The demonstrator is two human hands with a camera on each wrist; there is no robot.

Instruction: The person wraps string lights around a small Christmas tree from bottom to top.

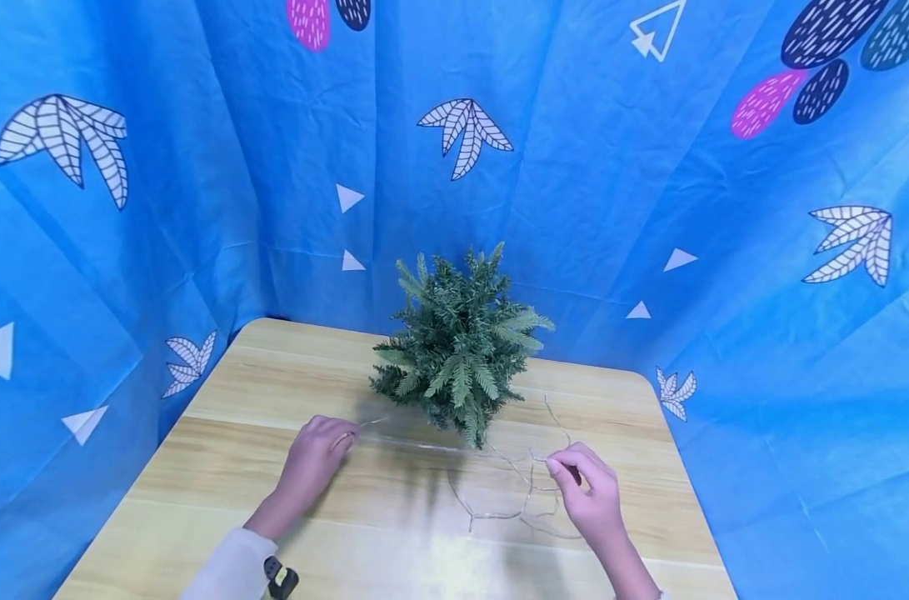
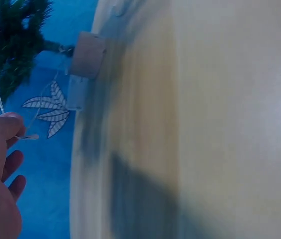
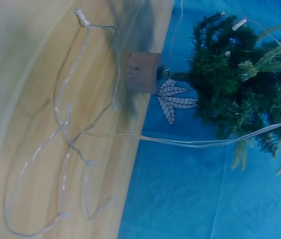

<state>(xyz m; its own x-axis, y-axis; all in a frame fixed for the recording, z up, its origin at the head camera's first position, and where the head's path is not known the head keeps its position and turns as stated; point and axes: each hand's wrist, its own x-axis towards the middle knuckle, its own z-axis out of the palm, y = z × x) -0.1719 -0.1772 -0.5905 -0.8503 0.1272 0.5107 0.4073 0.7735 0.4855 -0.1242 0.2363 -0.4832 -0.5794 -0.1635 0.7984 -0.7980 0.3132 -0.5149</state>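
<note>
Left grip [image 1: 313,460] pinches a strand of the clear light string [image 1: 497,516] between thumb and fingers. Right grip [image 1: 591,492] pinches the string between thumb and forefinger. One length spans between both grips, in front of the green artificial tree [image 1: 461,333]; other lengths lie in loose loops on the tabletop [image 1: 237,475], beside the right grip. Tree stands upright on a wooden base [image 3: 141,73]; a pale box [image 2: 77,92] sits just beside this base. Patterned blue cloth [image 1: 454,67] surrounds the tabletop's rear and sides.
</note>
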